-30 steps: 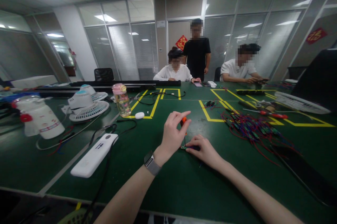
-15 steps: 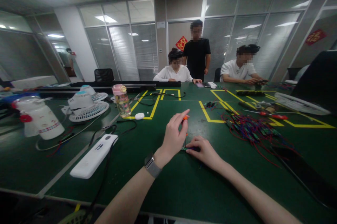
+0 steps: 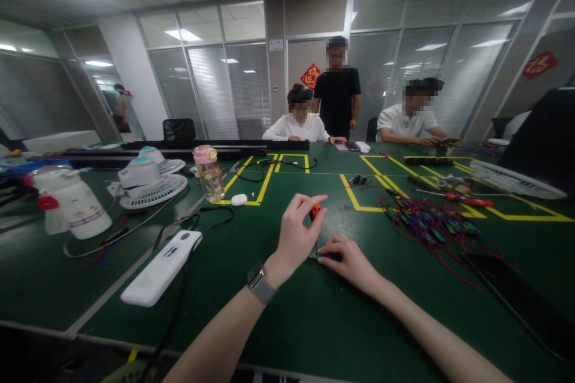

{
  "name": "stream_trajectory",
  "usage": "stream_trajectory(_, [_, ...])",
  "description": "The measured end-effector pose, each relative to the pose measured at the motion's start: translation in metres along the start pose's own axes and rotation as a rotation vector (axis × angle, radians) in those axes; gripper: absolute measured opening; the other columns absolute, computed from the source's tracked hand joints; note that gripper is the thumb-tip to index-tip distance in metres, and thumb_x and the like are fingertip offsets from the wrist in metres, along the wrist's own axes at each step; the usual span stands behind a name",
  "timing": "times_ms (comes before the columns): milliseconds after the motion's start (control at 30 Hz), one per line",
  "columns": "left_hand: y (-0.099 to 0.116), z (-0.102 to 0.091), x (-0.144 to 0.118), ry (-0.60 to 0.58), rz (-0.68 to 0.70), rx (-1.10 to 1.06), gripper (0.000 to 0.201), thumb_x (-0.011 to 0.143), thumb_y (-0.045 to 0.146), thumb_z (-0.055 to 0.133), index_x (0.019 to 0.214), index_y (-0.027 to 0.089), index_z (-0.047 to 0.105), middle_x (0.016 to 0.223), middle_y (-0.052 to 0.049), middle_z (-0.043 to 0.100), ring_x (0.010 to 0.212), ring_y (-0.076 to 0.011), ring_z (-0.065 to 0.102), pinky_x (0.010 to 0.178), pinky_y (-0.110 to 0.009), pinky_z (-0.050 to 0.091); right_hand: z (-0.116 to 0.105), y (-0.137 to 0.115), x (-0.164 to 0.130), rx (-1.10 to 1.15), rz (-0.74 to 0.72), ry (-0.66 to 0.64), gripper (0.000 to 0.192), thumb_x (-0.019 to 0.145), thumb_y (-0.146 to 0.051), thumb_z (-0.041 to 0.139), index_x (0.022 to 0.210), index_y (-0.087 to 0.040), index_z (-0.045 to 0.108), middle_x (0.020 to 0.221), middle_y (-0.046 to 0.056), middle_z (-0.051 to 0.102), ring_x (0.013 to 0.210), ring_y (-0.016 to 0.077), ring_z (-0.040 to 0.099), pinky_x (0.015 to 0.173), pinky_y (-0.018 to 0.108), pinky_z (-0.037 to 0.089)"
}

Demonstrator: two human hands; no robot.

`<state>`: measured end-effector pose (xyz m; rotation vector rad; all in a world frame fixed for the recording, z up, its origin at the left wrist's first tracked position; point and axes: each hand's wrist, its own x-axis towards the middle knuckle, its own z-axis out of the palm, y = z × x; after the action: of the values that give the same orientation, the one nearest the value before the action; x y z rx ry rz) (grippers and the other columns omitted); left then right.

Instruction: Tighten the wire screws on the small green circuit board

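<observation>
The left hand (image 3: 294,236) has its grip closed around a small orange screwdriver (image 3: 315,211), standing upright over a tiny board (image 3: 317,255) that the right hand (image 3: 348,260) pinches on the green bench (image 3: 287,311); no writing can be read.

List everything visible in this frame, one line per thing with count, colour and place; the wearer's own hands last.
table: one, dark green with yellow tape outlines, fills the foreground
small screwdriver: one, orange handle, upright in the left hand
small circuit board: one, green, under the right hand's fingertips
wire bundle: one pile, red and blue, right of the hands
white flat device: one, left foreground
desk fans: two, white, far left
drink bottle: one, clear with pink lid, beside the fans
other people: three, far side, two seated and one standing
left hand: wears a watch, fingers shut on the screwdriver
right hand: pressing the board down
</observation>
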<state>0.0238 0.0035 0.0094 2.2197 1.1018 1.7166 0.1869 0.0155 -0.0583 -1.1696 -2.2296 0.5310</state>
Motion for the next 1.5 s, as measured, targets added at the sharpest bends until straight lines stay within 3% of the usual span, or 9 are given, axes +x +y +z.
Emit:
stream_trajectory(200, [0.0012,-0.0004,-0.0002,-0.027,0.011,-0.048,0.035,0.096,0.016,0.040,0.127,0.022,0.054,0.104,-0.006,0.058,0.094,-0.0155,0.057,0.084,-0.030,0.047,-0.0011,-0.0022,-0.0001,0.001,0.015,-0.005,0.014,0.081,-0.026,0.069,0.091,-0.021,0.077,0.087,0.006,0.068,0.088,0.0217,0.059,0.081,0.033,0.046])
stream_trajectory(400, [0.0000,0.0006,-0.0005,0.010,-0.007,0.041,0.025,0.091,0.024,0.055,0.115,0.022,0.063,0.093,-0.004,0.054,0.085,-0.0157,0.055,0.078,-0.029,0.048,-0.0007,0.0001,0.0002,-0.004,0.002,-0.004,0.014,0.081,-0.028,0.068,0.092,-0.023,0.077,0.088,0.006,0.068,0.087,0.0214,0.059,0.081,0.033,0.046])
stream_trajectory(567, [-0.0007,0.0007,-0.0005,-0.045,-0.007,-0.046,0.035,0.096,0.016,0.041,0.129,0.022,0.052,0.105,-0.006,0.059,0.097,-0.0161,0.058,0.088,-0.031,0.047,0.0000,0.0008,0.0002,0.000,0.001,-0.012,0.015,0.081,-0.026,0.068,0.092,-0.021,0.077,0.087,0.006,0.068,0.088,0.0216,0.059,0.081,0.033,0.045])
stream_trajectory(733, [-0.0017,0.0006,0.0001,-0.012,0.000,0.004,0.026,0.090,0.023,0.057,0.116,0.021,0.061,0.097,-0.004,0.059,0.089,-0.0160,0.059,0.082,-0.030,0.049,0.0000,0.0007,0.0003,0.002,0.000,-0.004,0.015,0.081,-0.027,0.068,0.092,-0.021,0.077,0.087,0.006,0.068,0.088,0.0220,0.059,0.081,0.033,0.046])
stream_trajectory(867, [-0.0011,0.0000,0.0011,-0.057,0.006,-0.049,0.035,0.096,0.019,0.044,0.129,0.022,0.052,0.108,-0.006,0.062,0.099,-0.0169,0.059,0.088,-0.032,0.048,0.0000,0.0015,0.0003,0.008,-0.002,-0.010,0.015,0.081,-0.027,0.068,0.091,-0.021,0.077,0.088,0.006,0.068,0.087,0.0219,0.059,0.081,0.034,0.046])
stream_trajectory(1000, [-0.0004,-0.0014,0.0011,-0.059,0.001,-0.008,0.029,0.092,0.024,0.054,0.120,0.021,0.060,0.093,-0.004,0.063,0.086,-0.0162,0.060,0.081,-0.030,0.050,0.0001,0.0024,0.0005,0.002,-0.008,-0.009,0.015,0.082,-0.028,0.067,0.091,-0.022,0.077,0.087,0.006,0.068,0.087,0.0220,0.059,0.081,0.034,0.046])
stream_trajectory(1167, [-0.0006,-0.0018,0.0005,-0.085,0.025,-0.066,0.038,0.095,0.015,0.040,0.132,0.022,0.051,0.109,-0.006,0.063,0.096,-0.0157,0.061,0.087,-0.031,0.049,-0.0005,0.0021,0.0005,-0.001,-0.007,-0.017,0.016,0.082,-0.029,0.066,0.092,-0.023,0.077,0.088,0.006,0.068,0.087,0.0219,0.059,0.081,0.034,0.046])
stream_trajectory(1333, [-0.0016,-0.0021,0.0010,-0.033,0.013,0.012,0.025,0.090,0.022,0.055,0.113,0.021,0.064,0.091,-0.004,0.061,0.082,-0.0152,0.059,0.077,-0.028,0.049,-0.0003,0.0020,0.0001,0.007,-0.005,-0.011,0.016,0.082,-0.029,0.067,0.092,-0.022,0.077,0.087,0.006,0.068,0.087,0.0218,0.058,0.080,0.033,0.046])
stream_trajectory(1500, [-0.0019,-0.0017,0.0014,-0.037,0.047,-0.072,0.033,0.095,0.015,0.043,0.124,0.021,0.057,0.106,-0.006,0.062,0.096,-0.0152,0.059,0.086,-0.029,0.048,0.0007,0.0024,0.0000,-0.004,-0.009,-0.012,0.016,0.082,-0.028,0.066,0.092,-0.022,0.076,0.086,0.006,0.067,0.087,0.0216,0.058,0.081,0.034,0.046])
